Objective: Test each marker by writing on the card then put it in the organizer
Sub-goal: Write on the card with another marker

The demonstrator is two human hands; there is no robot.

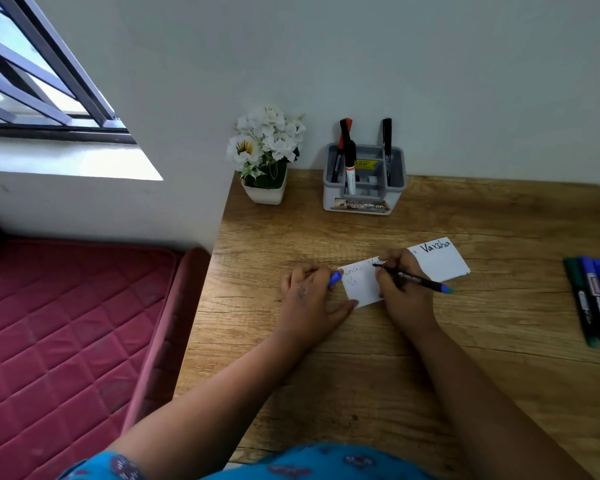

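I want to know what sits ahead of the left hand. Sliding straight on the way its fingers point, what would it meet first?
Probably the white card: the left hand lies flat beside its left edge, fingers pointing right, fingertips already at it.

Bare forearms, blue patterned garment (326, 460), short sleeve (118, 465)

The card (440, 263) lies on the surface (361, 358) near its middle. The left hand (309, 299) rests at the card's left end, holding a marker cap (335, 279); the right hand (404, 289) lies on the card, gripping a marker (416, 279) with its tip on the card. Behind the card, by the wall, stands the organizer (364, 192) with markers upright in it, and the flower pot (265, 188) is left of it. A group of markers (594, 299) lies at the surface's right edge. A mattress (66, 323) lies left of the surface, beneath the window (32, 81).
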